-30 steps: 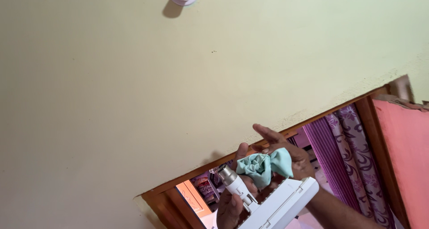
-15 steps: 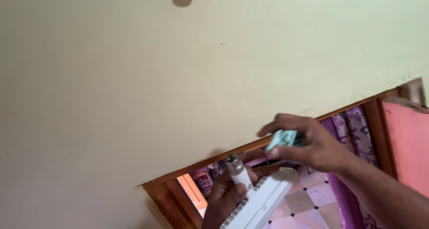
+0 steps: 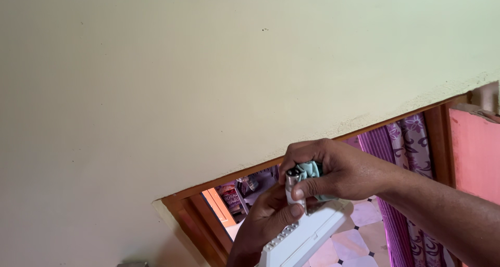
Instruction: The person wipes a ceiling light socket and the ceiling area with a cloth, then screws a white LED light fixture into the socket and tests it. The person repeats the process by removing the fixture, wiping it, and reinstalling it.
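Note:
My left hand (image 3: 268, 220) grips a long white light fixture (image 3: 302, 238) near its upper end, thumb on top. A white tube end with a dark metal cap (image 3: 291, 186) sticks up from the fixture. My right hand (image 3: 336, 168) is closed over a pale green cloth (image 3: 310, 170) and presses it around that tube end. Both hands touch at the tube, low in the middle of the head view, in front of a doorway.
A pale yellow-green wall (image 3: 208, 79) fills most of the view. A wooden door frame (image 3: 208, 186) runs diagonally below it. A purple patterned curtain (image 3: 401, 157) and a pink door panel (image 3: 474, 157) are at right; tiled floor (image 3: 359, 236) lies beyond.
My right hand has moved down and left with the cloth onto the tube end. The camera has tilted, so the lamp holder at the top has left the view.

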